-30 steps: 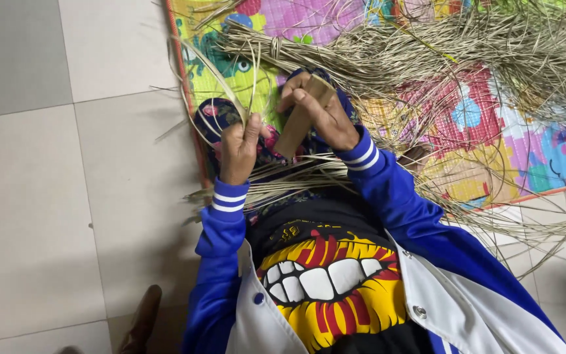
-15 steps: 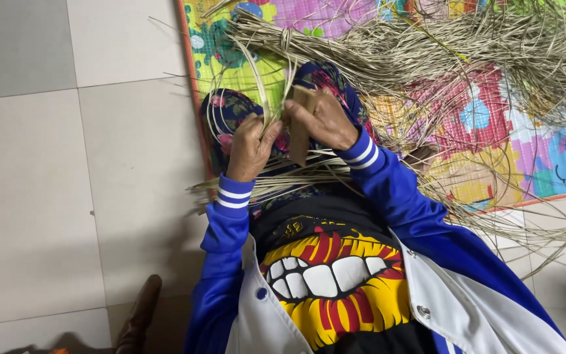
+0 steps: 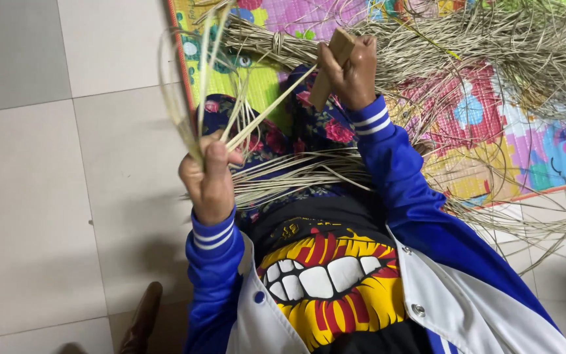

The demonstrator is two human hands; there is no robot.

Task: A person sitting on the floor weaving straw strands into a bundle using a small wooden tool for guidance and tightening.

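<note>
Up close, left hand [image 3: 209, 180] fisted around a bunch of pale straw strips [image 3: 217, 98], which fan upward and run across to the right hand [image 3: 352, 72]. Right hand clamped on a small wooden block [image 3: 331, 62], raised over the lap. More strips lie across floral cloth [image 3: 283, 134] on the knees. Beyond: loose straw heap [image 3: 492, 46] on a bright play mat [image 3: 486, 124], laid on pale floor tiles [image 3: 47, 196].

Your left hand [image 3: 209, 177] is closed around a bundle of long, pale dried grass strands [image 3: 194, 78], which fan upward and curve over. Your right hand [image 3: 352, 69] grips a small flat brown wooden stick [image 3: 330, 65], tilted, touching one taut strand.
</note>
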